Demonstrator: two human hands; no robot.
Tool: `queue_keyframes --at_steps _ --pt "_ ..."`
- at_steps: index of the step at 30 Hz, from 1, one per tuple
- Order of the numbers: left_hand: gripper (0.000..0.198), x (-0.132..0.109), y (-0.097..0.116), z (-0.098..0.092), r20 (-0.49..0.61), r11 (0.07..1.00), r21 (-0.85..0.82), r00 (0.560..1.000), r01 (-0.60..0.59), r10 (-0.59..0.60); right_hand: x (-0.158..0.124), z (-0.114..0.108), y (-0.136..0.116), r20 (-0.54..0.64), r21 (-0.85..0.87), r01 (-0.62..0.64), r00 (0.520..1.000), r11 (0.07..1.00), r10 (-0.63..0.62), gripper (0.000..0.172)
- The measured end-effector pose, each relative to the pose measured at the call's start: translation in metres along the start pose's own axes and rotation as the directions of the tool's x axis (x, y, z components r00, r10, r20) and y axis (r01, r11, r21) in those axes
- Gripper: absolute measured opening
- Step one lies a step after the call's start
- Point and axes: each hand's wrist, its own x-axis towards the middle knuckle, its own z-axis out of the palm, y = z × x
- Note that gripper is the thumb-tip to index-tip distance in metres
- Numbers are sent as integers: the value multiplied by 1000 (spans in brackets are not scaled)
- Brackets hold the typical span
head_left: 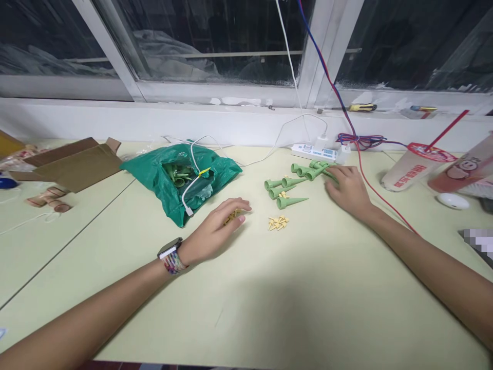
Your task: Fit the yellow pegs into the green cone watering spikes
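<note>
Left hand [215,231] rests mid-way across the tabletop [269,298], fingers [241,208] half-curled over a few yellow pegs [230,217], seemingly corralling them, grip unclear; right hand [348,191] lies open, flat on green cones [292,182] near the far edge, likely stopping rolling.

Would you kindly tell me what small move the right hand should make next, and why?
Probably curl the right hand around the nearest green cone: it lies open on that cluster, and the left hand rests over some yellow pegs, so both parts seem within reach.
</note>
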Motion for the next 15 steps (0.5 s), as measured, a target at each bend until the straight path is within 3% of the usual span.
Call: queue_keyframes --at_steps 4,8,10,15 --pt "36 16 -10 4 -91 952 -305 994 32 -63 7 4 -3 70 10 131 989 991 -132 56" --pt "35 34 -21 11 -134 802 -596 981 32 -139 11 5 -6 102 10 195 975 981 -195 49" --pt "33 40 -22 14 -128 767 -641 982 23 -137 11 4 -7 98 -11 194 977 981 -192 41" --pt "35 44 -19 18 -103 803 -595 989 27 -109 8 3 -10 78 -49 168 983 984 -164 32"
